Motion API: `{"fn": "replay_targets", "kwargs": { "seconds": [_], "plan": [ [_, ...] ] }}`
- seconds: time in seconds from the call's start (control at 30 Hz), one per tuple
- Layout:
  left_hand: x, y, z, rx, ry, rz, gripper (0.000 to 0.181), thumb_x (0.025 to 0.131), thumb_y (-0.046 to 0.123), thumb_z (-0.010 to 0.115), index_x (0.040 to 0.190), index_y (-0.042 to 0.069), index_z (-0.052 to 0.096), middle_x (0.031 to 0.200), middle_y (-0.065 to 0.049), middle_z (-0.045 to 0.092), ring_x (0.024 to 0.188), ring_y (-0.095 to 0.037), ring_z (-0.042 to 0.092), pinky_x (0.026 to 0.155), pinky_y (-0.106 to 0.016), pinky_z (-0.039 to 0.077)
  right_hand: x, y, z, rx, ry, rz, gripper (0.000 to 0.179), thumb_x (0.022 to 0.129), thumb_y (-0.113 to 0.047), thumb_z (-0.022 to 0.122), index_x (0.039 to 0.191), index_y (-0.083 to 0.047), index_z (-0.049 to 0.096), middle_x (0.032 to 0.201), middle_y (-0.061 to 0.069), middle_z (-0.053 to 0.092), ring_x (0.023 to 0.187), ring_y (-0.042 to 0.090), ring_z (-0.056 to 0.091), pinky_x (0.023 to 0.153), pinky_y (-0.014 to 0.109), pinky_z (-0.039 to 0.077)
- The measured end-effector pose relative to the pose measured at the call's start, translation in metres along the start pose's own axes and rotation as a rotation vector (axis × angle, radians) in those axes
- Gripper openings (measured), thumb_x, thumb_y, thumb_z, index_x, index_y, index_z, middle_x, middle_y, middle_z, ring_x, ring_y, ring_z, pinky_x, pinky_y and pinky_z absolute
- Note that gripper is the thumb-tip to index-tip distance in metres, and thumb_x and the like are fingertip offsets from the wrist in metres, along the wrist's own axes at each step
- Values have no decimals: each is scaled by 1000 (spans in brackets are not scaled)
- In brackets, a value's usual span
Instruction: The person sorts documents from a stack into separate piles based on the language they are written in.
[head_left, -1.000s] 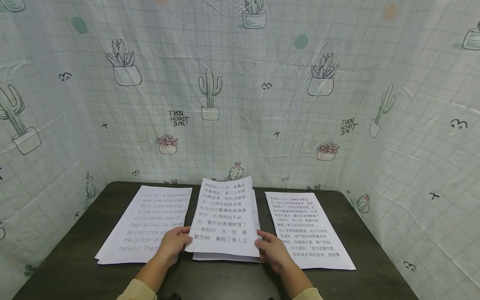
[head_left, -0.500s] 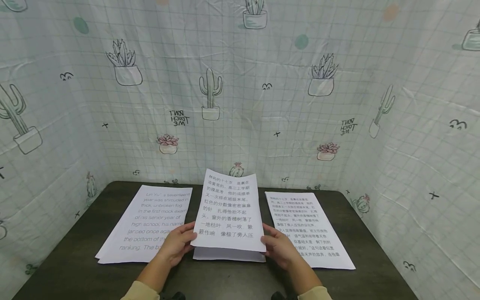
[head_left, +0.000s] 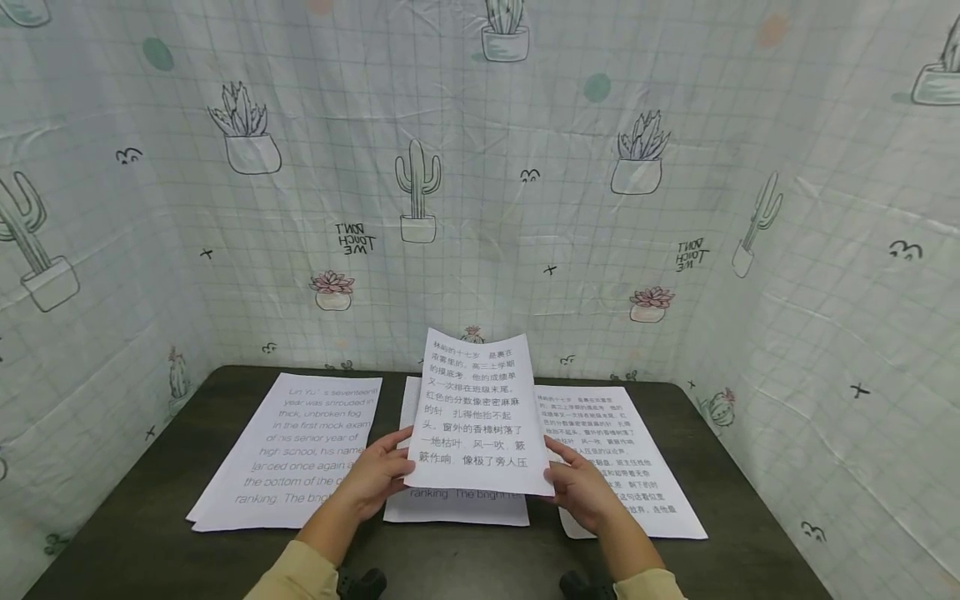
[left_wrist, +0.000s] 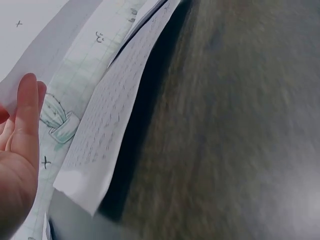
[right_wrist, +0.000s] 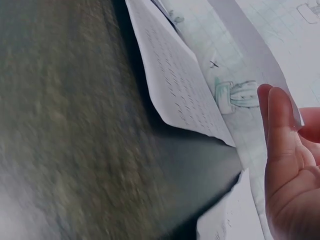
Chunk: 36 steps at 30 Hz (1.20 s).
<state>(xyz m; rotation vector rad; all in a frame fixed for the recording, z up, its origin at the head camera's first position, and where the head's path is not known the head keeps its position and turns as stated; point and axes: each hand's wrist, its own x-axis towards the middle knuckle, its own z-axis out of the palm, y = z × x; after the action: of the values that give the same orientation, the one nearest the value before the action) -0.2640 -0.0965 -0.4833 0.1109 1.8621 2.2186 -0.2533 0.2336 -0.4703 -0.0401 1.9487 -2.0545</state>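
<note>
A white sheet of paper [head_left: 480, 400] printed with large Chinese text is held up off the table, its top edge curving. My left hand [head_left: 375, 479] pinches its lower left edge, and my right hand [head_left: 585, 490] pinches the lower right edge. Below it lies a middle sheet [head_left: 457, 510] with English text, mostly covered. Each wrist view shows the held sheet's edge between thumb and fingers, by the left hand [left_wrist: 20, 145] and the right hand [right_wrist: 287, 160]. The lifted sheet hangs apart from the paper on the table [left_wrist: 110, 110].
To the left lie overlapping English-text sheets [head_left: 292, 450] on the dark table [head_left: 450, 567]. At the right is a Chinese-text sheet [head_left: 637, 467], partly hidden by my right hand. A cactus-patterned cloth [head_left: 487, 208] encloses the table's back and sides.
Both hands have lifted the Chinese-text sheet higher and carried it to the right. The English text on the middle sheet now shows below its lower edge.
</note>
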Motion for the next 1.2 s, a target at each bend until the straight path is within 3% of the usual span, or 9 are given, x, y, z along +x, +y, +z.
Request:
{"fn": "replay_targets", "kwargs": {
  "seconds": [0.13, 0.43, 1.03, 1.1, 1.2],
  "plan": [
    [6, 2, 8, -14, -42, -4, 69, 87, -8, 52, 151, -3, 27, 134, -27, 57, 94, -14, 69, 75, -30, 57, -4, -2, -9, 15, 29, 11, 66, 96, -2, 46, 155, -3, 19, 116, -5, 69, 95, 6, 68, 79, 29, 54],
    [16, 0, 31, -3, -71, -29, 70, 84, -9, 51, 150, -2, 30, 135, -27, 57, 92, -14, 69, 72, -28, 56, -15, -6, -30, 0, 106, 16, 65, 96, -2, 44, 156, -4, 20, 115, -7, 68, 95, 6, 68, 80, 30, 55],
    [33, -13, 95, -20, -113, -54, 72, 79, -13, 53, 148, 0, 37, 130, -23, 62, 87, -13, 68, 68, -27, 55, -48, -4, -91, -18, 114, 28, 69, 99, -3, 44, 156, -1, 6, 105, -17, 67, 94, 4, 67, 81, 28, 56],
    [34, -15, 103, -20, -120, -59, 73, 77, -13, 53, 148, 0, 38, 129, -23, 63, 84, -12, 68, 65, -26, 54, -52, -4, -99, 12, 89, 20, 67, 99, -3, 44, 157, -3, 9, 104, -17, 69, 94, 4, 68, 80, 27, 57],
    [35, -17, 114, -16, -123, -68, 74, 76, -14, 54, 147, 0, 39, 128, -23, 63, 83, -13, 68, 64, -26, 53, -59, -3, -111, 71, 24, -4, 56, 100, -2, 43, 150, -25, 36, 105, -15, 70, 94, 4, 68, 80, 26, 57]
  ]
}}
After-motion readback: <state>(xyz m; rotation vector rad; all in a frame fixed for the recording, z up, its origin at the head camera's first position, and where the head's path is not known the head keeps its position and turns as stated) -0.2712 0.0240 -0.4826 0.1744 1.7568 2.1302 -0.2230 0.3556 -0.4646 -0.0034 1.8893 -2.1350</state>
